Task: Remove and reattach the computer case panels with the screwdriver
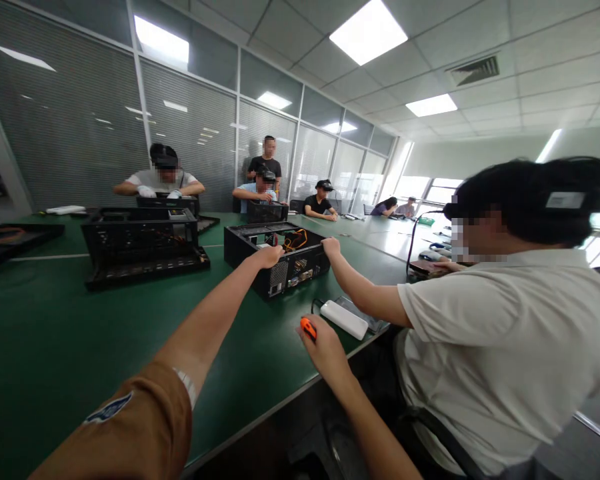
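Observation:
A black computer case (pixel 266 283) lies on its side on the green table, its top side open, with orange and yellow cables (pixel 296 239) inside. My left hand (pixel 271 257) reaches over its near edge and grips it there; the fingertips are partly hidden. Low over the table's front edge, my right hand (pixel 325 347) is closed around an orange and black handle, apparently of a screwdriver (pixel 308 327), whose shaft I cannot make out. A co-worker's hand (pixel 331 247) rests on the right corner of the same case.
Left of it stands another open black case (pixel 140 243). A white power bank (pixel 345 319) with a cable lies by the table's front edge. At my right sits a co-worker in a light shirt (pixel 500 333). Several people work across the green table (pixel 105 333).

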Motion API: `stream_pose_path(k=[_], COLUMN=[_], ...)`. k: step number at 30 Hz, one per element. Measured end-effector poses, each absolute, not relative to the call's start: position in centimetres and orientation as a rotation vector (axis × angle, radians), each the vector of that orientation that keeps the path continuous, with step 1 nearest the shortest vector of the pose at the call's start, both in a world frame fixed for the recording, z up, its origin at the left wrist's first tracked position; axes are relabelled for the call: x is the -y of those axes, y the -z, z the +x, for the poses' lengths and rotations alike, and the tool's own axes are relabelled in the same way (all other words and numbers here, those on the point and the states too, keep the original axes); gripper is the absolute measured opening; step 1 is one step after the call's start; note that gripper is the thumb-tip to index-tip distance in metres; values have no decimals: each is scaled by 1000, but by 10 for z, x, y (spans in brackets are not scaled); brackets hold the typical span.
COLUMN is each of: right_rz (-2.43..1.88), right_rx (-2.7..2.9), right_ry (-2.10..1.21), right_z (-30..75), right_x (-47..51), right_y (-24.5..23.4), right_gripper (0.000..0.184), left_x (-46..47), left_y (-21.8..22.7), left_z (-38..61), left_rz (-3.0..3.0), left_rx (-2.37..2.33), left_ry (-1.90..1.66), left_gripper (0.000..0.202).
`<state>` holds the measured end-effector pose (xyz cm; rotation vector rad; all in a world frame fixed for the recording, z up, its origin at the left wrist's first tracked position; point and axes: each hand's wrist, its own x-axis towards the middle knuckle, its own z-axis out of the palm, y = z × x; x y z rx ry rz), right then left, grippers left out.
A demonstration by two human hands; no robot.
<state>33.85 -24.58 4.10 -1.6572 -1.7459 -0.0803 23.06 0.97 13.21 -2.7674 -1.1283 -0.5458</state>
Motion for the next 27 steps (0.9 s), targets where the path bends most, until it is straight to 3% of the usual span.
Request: stream_pose_path(k=[6,12,27], right_rz=[-1772,-1971,-1963], right_rx=[1680,1588,1539], right_ry=[302,282,229], right_z=[350,370,367], right_x=[139,66,51], right_y=[-66,-81,-74], right_gripper=[49,64,67], left_x=[6,20,45], left_y=[-111,-107,-102], left_z=[224,213,195], left_rz=[-2670,-2612,-2568], left_rx=[1072,1007,991], left_ry=[647,704,768], left_gripper=[41,42,46])
